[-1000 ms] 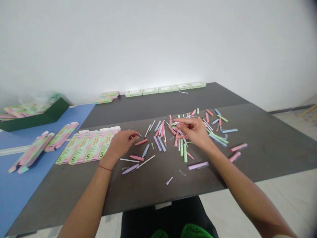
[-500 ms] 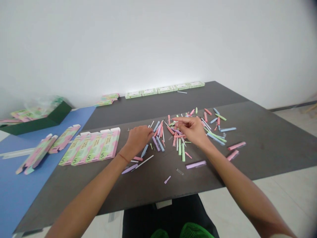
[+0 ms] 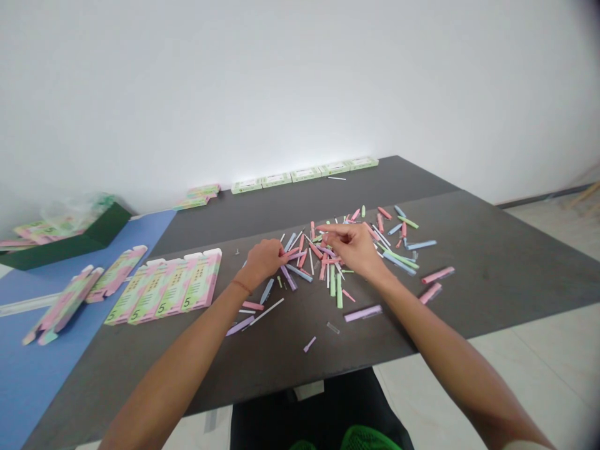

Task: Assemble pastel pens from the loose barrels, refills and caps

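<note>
While my left hand point(image 3: 267, 257), left of centre, pinches a purple pen part point(image 3: 297, 255), my right hand point(image 3: 349, 247) curls mid-frame over strewn pen parts point(image 3: 339, 292), fingers' grip unclear; brushing them could send some rolling.

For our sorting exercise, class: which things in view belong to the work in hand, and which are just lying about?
Work in hand, judging by the hands' positions:
coloured pen parts, by the left hand and right hand
thin white tubes among them

Apparently lying about, touched by neither hand:
cartons marked 5
row of boxes along the wall
dark green tray
</note>
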Demonstrator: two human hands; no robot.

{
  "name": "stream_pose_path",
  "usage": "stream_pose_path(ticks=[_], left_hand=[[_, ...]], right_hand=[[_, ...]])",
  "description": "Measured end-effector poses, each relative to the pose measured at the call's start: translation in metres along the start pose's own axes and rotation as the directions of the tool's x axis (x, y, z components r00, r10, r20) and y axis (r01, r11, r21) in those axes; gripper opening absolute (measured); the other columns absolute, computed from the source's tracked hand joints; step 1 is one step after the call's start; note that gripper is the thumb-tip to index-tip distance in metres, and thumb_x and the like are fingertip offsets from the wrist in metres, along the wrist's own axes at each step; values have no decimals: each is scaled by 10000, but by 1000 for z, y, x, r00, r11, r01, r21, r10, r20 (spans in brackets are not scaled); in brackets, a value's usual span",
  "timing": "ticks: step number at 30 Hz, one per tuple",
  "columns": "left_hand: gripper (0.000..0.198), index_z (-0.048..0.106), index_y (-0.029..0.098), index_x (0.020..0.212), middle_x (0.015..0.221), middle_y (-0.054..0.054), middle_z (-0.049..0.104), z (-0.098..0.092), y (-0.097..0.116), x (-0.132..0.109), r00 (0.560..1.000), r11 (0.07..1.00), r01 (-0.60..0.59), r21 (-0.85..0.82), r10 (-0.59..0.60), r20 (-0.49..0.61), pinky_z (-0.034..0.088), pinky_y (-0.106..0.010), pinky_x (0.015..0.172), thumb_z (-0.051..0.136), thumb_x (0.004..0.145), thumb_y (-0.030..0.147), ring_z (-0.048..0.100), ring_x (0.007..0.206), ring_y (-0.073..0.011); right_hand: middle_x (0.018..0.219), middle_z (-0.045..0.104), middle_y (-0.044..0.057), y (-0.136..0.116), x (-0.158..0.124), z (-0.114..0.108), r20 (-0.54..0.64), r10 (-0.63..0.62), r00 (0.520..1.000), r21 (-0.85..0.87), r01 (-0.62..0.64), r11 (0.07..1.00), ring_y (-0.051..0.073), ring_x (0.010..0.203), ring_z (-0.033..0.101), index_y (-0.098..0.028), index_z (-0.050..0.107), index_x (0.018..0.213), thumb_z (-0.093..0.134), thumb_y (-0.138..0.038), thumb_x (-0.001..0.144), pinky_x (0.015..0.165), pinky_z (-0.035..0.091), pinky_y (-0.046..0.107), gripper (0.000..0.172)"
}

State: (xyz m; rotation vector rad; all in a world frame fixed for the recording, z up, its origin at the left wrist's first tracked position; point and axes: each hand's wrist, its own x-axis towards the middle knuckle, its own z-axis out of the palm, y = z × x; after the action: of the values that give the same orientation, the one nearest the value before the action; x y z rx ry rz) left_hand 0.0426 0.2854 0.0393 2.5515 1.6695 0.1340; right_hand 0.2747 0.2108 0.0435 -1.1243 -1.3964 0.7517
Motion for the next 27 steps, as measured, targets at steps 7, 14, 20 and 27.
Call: stream_pose_path(ticks=[7,14,20,27], left_hand=[[215,796,199,961,857,-69,783,-30,18,-43,950,972,-188,-139,144,-278,454,-292,707,622,969,325,691,756,-200],[189,782,181,949,837,-29,733,-41,45,-78,854,914,-339,-224,199,-480,462,-252,692,651,859,78,644,696,-144],[173,775,168,937,817,-27,727,-45,45,-82,859,923,-313,-222,176,-480,463,-254,689,673,847,62,646,698,-146],[160,764,157,933,835,-35,726,-46,43,-84,864,938,-288,-193,168,-474,460,-266,693,658,864,58,642,703,-152]], right_hand=[[731,780,68,-4,0,-2,-11,-4,1000,-13,4,1000,99,498,502,-106,835,1095,657,-261,816,499,372,235,366],[716,770,50,2,-5,13,98,76,992,210,-95,973,112,496,552,-164,838,1077,762,-354,788,471,417,238,354],[706,762,28,-2,-9,21,106,102,989,332,-132,934,90,482,509,-211,848,1028,812,-342,772,457,399,227,290],[653,747,10,-8,-12,15,90,36,995,336,-64,939,85,458,504,-227,856,1006,817,-323,789,435,367,218,240]])
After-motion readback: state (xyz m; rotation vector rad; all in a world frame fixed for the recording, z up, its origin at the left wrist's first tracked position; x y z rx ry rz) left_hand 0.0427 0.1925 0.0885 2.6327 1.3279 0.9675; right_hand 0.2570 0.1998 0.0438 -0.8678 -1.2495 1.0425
